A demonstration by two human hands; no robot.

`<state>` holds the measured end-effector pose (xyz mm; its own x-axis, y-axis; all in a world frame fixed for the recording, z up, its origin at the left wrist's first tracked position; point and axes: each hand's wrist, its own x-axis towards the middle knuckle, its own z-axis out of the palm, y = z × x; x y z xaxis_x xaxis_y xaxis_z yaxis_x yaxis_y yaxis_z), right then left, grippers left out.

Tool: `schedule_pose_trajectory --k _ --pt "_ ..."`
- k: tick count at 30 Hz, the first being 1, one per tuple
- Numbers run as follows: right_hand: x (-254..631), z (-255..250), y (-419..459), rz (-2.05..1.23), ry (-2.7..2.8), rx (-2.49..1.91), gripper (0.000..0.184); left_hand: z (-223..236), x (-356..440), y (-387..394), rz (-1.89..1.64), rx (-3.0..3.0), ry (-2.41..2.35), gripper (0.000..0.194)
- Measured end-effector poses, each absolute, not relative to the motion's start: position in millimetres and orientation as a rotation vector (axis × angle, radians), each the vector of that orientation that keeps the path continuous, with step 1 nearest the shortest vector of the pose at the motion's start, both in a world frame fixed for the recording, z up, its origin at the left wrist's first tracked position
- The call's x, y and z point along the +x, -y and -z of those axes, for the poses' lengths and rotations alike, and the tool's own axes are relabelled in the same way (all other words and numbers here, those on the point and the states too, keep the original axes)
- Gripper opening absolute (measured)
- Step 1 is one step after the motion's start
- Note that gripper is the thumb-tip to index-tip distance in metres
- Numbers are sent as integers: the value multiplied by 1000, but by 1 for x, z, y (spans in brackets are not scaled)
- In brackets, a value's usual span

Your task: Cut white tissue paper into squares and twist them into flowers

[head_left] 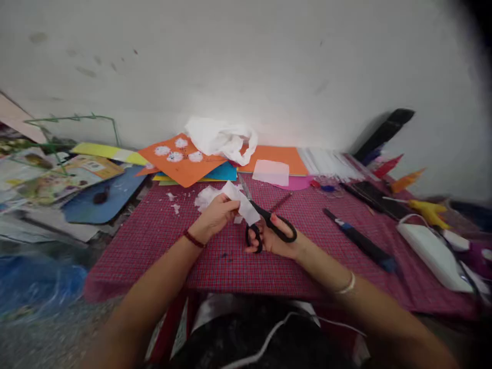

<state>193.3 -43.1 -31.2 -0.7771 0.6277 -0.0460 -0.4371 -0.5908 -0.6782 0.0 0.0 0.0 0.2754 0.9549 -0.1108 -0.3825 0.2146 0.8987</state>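
My left hand (217, 218) pinches a strip of white paper (246, 205) between thumb and fingers. In my right hand (274, 238) is a pair of scissors (286, 233) with black handles, thumb and fingers through the loops. The scissor blades point away from me and lie close to the strip; whether they are cutting into it I cannot tell. Behind my left hand is a pile of white paper pieces (205, 196) on the table, with small scraps (176, 208) to its left. A dark pencil-like stick (282, 201) lies just beyond the scissors.
A red checked cloth (154, 241) covers the table. Orange sheets (207, 166), one with white fluffy shapes, lie at the back beside crumpled white material (223, 136). On the right are a dark-handled tool (363, 243), a white box-like device (432, 253) and a yellow glue gun (428, 210).
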Motion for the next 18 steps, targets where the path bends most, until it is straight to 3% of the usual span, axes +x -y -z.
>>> schedule_pose_trajectory --k 9,18 --pt "191 28 48 -2105 943 -604 49 -1 1 -3 -1119 826 -758 28" --pt "191 27 45 -2321 827 -431 49 4 -9 -6 -1018 920 -749 27"
